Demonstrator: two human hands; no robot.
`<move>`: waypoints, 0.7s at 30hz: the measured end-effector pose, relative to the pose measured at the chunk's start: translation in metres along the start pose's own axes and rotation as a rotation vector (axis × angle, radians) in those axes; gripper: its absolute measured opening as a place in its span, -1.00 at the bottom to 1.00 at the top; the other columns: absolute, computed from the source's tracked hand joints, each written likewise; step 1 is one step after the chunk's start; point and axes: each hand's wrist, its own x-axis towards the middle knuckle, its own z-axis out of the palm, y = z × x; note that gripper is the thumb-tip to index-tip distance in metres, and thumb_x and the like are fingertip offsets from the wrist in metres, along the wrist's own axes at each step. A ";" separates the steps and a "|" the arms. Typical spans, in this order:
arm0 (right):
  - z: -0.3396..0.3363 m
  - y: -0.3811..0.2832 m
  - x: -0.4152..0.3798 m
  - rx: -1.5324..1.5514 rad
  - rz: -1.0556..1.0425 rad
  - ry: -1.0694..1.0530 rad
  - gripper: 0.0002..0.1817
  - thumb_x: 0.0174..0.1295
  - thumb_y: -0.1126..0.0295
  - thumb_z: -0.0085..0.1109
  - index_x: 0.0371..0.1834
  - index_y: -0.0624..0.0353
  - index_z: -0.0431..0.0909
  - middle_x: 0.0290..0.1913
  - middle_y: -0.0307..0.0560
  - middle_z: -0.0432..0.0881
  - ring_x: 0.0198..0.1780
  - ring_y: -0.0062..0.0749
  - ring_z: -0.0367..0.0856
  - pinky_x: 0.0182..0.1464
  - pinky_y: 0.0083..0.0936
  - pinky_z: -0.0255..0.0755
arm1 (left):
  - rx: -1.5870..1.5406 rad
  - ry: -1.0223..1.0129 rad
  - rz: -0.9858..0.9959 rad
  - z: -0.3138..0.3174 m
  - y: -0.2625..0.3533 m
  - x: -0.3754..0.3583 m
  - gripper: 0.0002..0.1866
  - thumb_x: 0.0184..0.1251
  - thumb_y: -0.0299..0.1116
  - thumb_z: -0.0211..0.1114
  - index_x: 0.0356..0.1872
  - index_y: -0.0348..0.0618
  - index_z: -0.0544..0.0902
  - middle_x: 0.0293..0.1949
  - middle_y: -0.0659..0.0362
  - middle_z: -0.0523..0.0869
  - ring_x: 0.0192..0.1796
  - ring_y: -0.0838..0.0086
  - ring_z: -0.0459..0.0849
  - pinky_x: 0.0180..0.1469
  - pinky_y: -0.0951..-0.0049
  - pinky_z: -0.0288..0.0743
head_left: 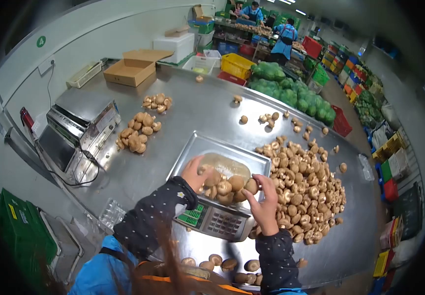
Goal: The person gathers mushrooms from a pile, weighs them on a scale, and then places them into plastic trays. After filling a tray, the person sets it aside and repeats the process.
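A metal digital scale (217, 220) with green-lit displays stands on the steel table. On its square steel pan (193, 148) lies a clear plastic tray (222, 163) partly filled with brown mushrooms (224, 187). At the tray's left end, my left hand (192, 173) curls round a large mushroom (212, 177), its fingertips partly hidden. My right hand (265, 200) grips another mushroom (251, 186) between thumb and fingers at the right end. A big heap of loose mushrooms (303, 191) lies right of the scale.
Left of the scale are two small mushroom piles (138, 132) and a wrapping machine (77, 135). A cardboard box (131, 69) sits at the back left. Several mushrooms (215, 259) lie at the near edge. Beyond the table are green melons (291, 93), crates and co-workers (285, 39).
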 end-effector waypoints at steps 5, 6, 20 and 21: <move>0.035 0.027 -0.002 -0.220 -0.079 -0.309 -0.57 0.11 0.39 0.19 0.09 0.19 0.47 0.09 0.12 0.47 0.07 0.02 0.44 0.12 -0.26 0.32 | 0.043 0.028 -0.035 0.020 -0.011 0.003 -0.28 0.12 -0.02 0.33 0.20 -0.29 0.34 0.17 -0.18 0.40 0.23 0.01 0.36 0.28 0.27 0.24; 0.038 0.034 -0.009 -0.125 -0.033 -0.274 -0.59 0.17 0.39 0.10 0.13 0.19 0.45 0.15 0.14 0.43 0.14 0.03 0.40 0.18 -0.26 0.28 | -0.015 -0.007 -0.069 0.018 -0.008 0.000 -0.25 0.11 0.01 0.33 0.21 -0.29 0.33 0.17 -0.21 0.39 0.23 0.00 0.36 0.28 0.26 0.24; 0.039 0.151 -0.011 0.226 0.662 -0.516 -0.47 0.24 0.27 0.16 0.26 0.19 0.32 0.02 -0.07 0.52 -0.16 -0.46 0.55 -0.16 -0.54 0.47 | 0.040 -0.132 -0.336 0.039 -0.032 0.004 0.05 -0.24 0.23 0.45 0.28 -0.19 0.27 0.14 -0.23 0.43 0.18 -0.01 0.44 0.24 0.22 0.31; 0.046 0.151 -0.008 0.271 0.656 -0.530 -0.50 0.25 0.28 0.15 0.24 0.19 0.36 0.00 -0.10 0.53 -0.16 -0.48 0.55 -0.19 -0.56 0.46 | 0.057 -0.057 -0.324 0.034 -0.017 -0.005 0.02 -0.23 0.19 0.45 0.29 -0.12 0.27 0.13 -0.23 0.41 0.19 -0.03 0.41 0.25 0.21 0.29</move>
